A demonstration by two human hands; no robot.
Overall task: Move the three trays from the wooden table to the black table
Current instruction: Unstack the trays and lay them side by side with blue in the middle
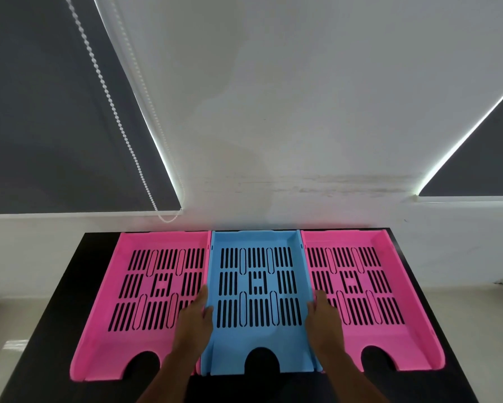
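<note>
Three slotted plastic trays lie side by side on the black table (55, 330). A pink tray (99, 338) is on the left, a blue tray (257, 341) in the middle, and another pink tray (401, 335) on the right. My left hand (193, 321) rests against the blue tray's left wall, over the left pink tray. On the opposite wall sits my right hand (323, 318). Both hands clasp the blue tray's sides, fingers curled at the rims. The wooden table is out of view.
A white wall (273, 112) stands right behind the table's far edge. Dark roller blinds hang at the left (55, 112) and right (483, 164), with a bead chain (122, 129) on the left one. The trays fill nearly the whole table width.
</note>
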